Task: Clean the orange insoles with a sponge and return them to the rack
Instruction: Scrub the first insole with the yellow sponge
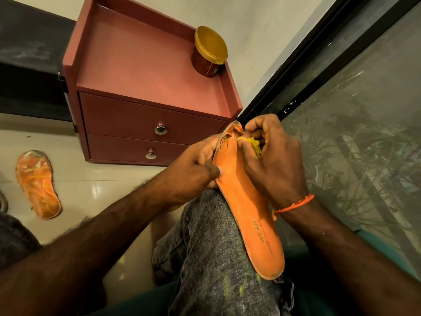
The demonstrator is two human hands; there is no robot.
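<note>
Lying left on the floor (95,190), second insole (37,184); jar (209,52) atop drawers (145,124)

Both forearms bare to the lower edge of the frame, no sleeves in view; dark hair visible along the left forearm. Left hand (193,169) without rings, watch or band. Right hand (273,160) likewise ringless. Thin orange braided thread wristband (293,205) tied round the right wrist, with a short frayed yellowish end hanging at its inner side. Legs clad in grey, mottled acid-wash denim trousers (211,242), with a stitched seam and pocket edge showing on the left of the thigh. Several yellow-green smears on the trouser fabric, low on the thigh. Fingernails short; thumbnail of the left hand pale and clearly visible.
</note>
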